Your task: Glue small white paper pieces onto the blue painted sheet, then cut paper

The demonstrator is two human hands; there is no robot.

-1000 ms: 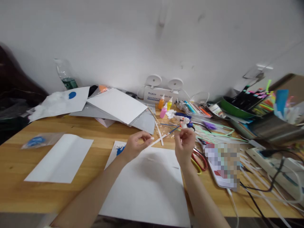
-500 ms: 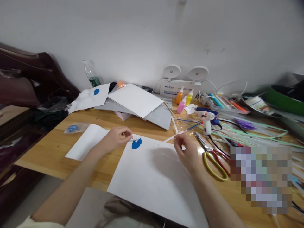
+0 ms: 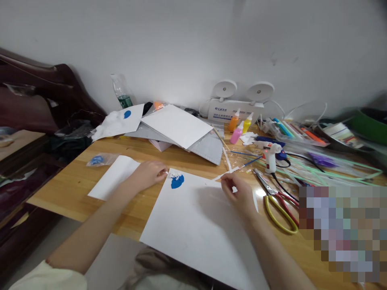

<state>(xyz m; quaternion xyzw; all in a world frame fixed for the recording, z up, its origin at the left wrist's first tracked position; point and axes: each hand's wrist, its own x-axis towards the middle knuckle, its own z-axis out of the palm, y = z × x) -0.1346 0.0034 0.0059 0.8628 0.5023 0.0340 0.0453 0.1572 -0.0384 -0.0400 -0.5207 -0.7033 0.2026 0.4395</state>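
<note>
A white board (image 3: 193,225) lies before me, its near edge over the table edge. Near its far left corner is a blue patch (image 3: 177,182) with small white lumps (image 3: 175,175) along its top. My left hand (image 3: 148,174) is just left of that corner, thumb and fingers pinched on a small white bit (image 3: 166,172). On the board's right part, my right hand (image 3: 237,190) hovers or rests with its fingertips pressed together; what they hold, if anything, is too small to name.
A folded white sheet (image 3: 113,177) and a bag with blue material (image 3: 98,160) lie left. Scissors (image 3: 276,201), a glue gun (image 3: 271,157) and pens (image 3: 282,128) are right. Behind stand paint bottles (image 3: 236,135), stacked boards (image 3: 178,125) and a plastic bottle (image 3: 121,94).
My left hand has drawn slightly left, away from the blue patch, with the white bit between its fingers. My right hand stays nearly in place. The whole view has shifted a little.
</note>
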